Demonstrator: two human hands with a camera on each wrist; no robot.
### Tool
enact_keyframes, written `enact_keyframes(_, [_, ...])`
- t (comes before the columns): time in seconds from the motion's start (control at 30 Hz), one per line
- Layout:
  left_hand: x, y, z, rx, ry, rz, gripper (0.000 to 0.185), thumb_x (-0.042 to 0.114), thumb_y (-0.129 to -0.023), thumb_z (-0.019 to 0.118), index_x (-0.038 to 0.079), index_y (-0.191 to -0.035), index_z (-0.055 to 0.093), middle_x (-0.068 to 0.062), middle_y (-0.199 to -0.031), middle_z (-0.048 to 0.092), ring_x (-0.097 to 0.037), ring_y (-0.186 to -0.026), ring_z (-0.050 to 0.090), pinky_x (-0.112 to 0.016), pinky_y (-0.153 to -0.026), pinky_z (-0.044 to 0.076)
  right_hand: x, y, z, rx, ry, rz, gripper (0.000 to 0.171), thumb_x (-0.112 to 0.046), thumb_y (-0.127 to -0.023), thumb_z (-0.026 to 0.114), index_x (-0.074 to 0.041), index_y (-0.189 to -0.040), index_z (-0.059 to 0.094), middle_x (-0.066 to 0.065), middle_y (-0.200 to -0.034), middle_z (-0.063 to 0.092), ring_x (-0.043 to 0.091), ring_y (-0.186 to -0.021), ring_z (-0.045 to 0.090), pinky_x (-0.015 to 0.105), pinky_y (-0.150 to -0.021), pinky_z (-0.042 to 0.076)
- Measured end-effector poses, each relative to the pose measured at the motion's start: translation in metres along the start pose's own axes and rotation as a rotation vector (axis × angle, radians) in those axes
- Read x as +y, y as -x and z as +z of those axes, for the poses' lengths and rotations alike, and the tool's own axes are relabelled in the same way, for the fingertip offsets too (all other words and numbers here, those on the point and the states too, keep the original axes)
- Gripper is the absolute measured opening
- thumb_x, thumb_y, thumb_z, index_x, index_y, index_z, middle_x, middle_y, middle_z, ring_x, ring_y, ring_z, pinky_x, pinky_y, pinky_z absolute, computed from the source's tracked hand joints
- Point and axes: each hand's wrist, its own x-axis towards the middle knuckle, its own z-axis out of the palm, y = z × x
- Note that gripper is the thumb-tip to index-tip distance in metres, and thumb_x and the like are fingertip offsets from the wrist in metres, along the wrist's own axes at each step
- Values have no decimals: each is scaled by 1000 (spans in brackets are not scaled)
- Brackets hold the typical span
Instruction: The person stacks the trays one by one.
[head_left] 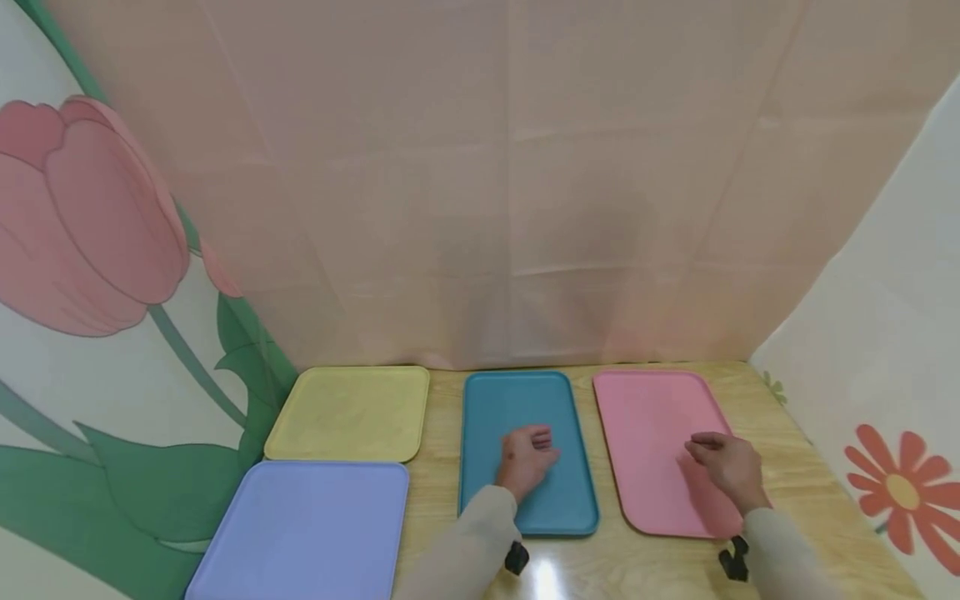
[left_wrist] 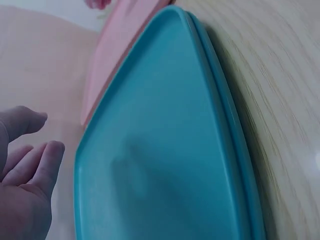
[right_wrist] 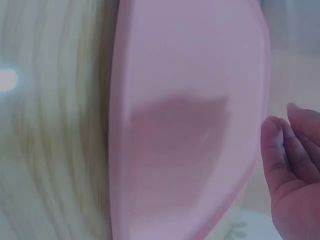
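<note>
Over the blue tray (head_left: 491,408) hovers my left hand (head_left: 528,458), fingers loosely bent with a gap between thumb and fingertips and nothing held. The left wrist view shows the tray's raised rim (left_wrist: 200,55) and the hand's shadow on its surface. My right hand (head_left: 726,468) is above the right side of the pink tray (head_left: 645,433), its thumb and fingers loosely curved and holding nothing. In the right wrist view its fingers (right_wrist: 275,150) appear beside the pink tray's far edge, and a shadow falls across the tray.
A yellow tray (head_left: 352,412) lies at the back left, with a lavender tray (head_left: 307,525) in front of it. All rest on a wood-grain table (head_left: 435,492). A plain beige sheet (head_left: 510,183) rises behind, and flower-printed panels (head_left: 862,358) stand at both sides.
</note>
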Motion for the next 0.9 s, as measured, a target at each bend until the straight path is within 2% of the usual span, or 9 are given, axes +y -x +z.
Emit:
enact_keyframes(0.23, [5,-6,26,22,-16,-44,35,-5,-79,80,-6,-113,71,-13,-102,74,-19,-95,70,-31,-81,59,20,-4,-17,114,57,-3,35,-19,-96,66,12,-113,67,25,-99,72,12,-71,62,23,-51,50])
enact_keyframes(0.27, [5,-6,30,21,-25,-45,35,-4,-79,80,-6,-113,71,-13,-102,74,-19,-94,70,-31,-81,59,23,-6,-18,130,66,-1,35,-19,-96,66,12,-113,67,25,-100,72,14,-72,62,22,-50,49])
enact_keyframes(0.37, [7,-6,43,14,-64,-64,35,-1,-79,82,-1,-113,72,-9,-101,74,-17,-95,70,-30,-82,59,31,-11,-24,157,80,22,37,-21,-97,66,11,-115,67,26,-104,71,30,-85,65,22,-54,46])
enact_keyframes(0.43, [8,-4,51,0,-82,-60,35,-1,-80,81,0,-114,73,-8,-101,74,-16,-94,70,-29,-81,58,36,-14,-28,165,88,35,38,-22,-97,65,11,-115,67,27,-107,70,42,-99,63,24,-60,45])
enact_keyframes(0.5, [10,-2,58,-17,-81,-67,35,-1,-80,80,1,-114,73,-8,-102,74,-16,-95,70,-28,-82,58,39,-16,-31,173,99,42,38,-23,-97,65,11,-115,67,28,-109,69,47,-108,59,28,-64,44])
enact_keyframes(0.67, [17,2,72,-39,-93,-74,34,-3,-80,79,1,-113,74,-10,-102,74,-16,-95,70,-26,-82,57,44,-19,-37,185,99,69,39,-22,-97,64,12,-117,65,30,-112,67,47,-105,60,31,-64,45])
enact_keyframes(0.9, [16,1,87,-67,-181,-93,34,5,-81,81,6,-115,74,-4,-102,72,-13,-96,67,-27,-82,56,47,-21,-39,132,23,197,44,-26,-100,62,11,-125,60,32,-124,60,42,-104,58,28,-60,44])
